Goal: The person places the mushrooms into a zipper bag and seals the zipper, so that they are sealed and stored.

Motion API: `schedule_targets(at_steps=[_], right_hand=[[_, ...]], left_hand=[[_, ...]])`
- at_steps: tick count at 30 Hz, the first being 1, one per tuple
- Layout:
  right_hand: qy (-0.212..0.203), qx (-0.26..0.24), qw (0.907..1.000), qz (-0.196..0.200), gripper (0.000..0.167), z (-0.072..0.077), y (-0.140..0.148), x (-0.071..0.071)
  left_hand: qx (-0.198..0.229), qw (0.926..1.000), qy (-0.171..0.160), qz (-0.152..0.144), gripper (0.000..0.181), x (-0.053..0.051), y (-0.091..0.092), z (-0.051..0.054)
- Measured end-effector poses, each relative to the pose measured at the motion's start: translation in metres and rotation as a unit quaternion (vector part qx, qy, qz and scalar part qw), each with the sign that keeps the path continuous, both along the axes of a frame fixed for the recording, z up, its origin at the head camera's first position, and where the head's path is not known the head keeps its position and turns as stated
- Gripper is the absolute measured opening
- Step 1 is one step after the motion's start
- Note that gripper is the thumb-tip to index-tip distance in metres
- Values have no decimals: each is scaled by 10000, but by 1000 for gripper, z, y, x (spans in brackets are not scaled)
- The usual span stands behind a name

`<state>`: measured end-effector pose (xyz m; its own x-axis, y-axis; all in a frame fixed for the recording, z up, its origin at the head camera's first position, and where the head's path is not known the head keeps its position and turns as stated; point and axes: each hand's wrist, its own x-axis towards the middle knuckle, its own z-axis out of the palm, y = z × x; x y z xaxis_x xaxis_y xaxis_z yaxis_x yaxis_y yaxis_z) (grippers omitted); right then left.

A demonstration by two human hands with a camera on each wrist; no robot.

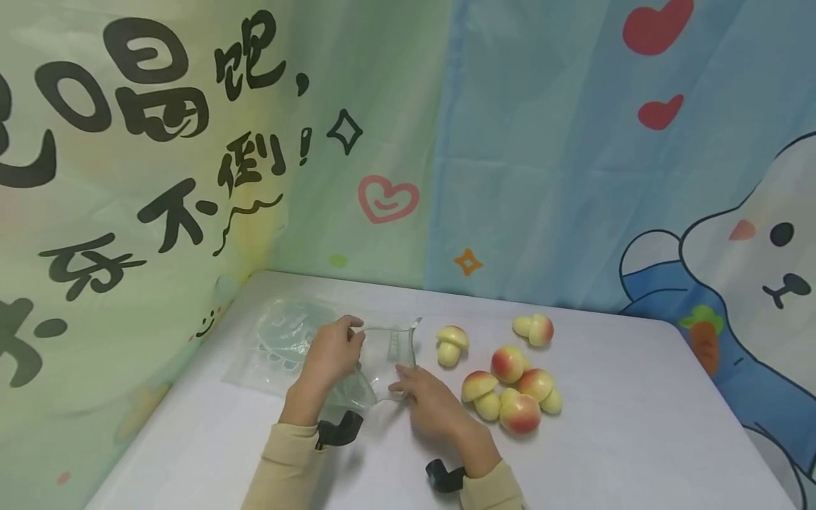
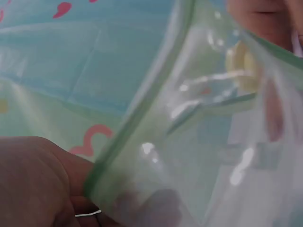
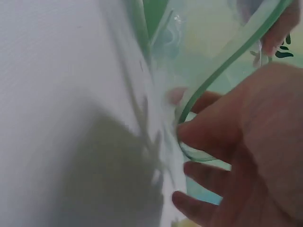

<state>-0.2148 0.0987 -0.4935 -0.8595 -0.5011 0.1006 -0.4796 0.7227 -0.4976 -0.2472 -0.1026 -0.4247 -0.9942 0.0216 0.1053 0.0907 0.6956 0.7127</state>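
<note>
A: Center of the frame, what do your hands hold?

B: Your left hand point(image 1: 333, 353) and right hand point(image 1: 433, 400) each pinch the rim of a clear bag point(image 1: 274, 347), its body spread toward the left and its mouth parted between them.

A: What threatens that mouth?

B: Slick, thin film: a loose pinch could let the rim (green-edged in both wrist views) slip and sag together, and a hard pull could crease it.

A: And around you?

B: Six toy mushrooms sit on the white table point(image 1: 612, 453), right of center: a lone one point(image 1: 452, 346) near the mouth, another point(image 1: 534, 329) farther up, and a cluster of four point(image 1: 519, 412) below. Your right hand stands between mouth and cluster; its wrist could nudge the closest pieces. A printed backdrop point(image 1: 523, 198) fills the upper frame.
</note>
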Motion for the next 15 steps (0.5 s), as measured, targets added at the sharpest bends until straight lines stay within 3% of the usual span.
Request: schedule_targets(at_steps=[4, 12, 15], right_hand=[[368, -528, 9974, -309, 34, 4, 1, -3], [297, -1145, 9863, -1151, 28, 17, 19, -6], [529, -1285, 9787, -1514, 29, 20, 30, -10]], left_hand=[[46, 10000, -12, -67, 28, 0, 5, -3], [249, 9996, -126, -61, 31, 0, 5, -4], [311, 9994, -171, -53, 32, -1, 5, -6]])
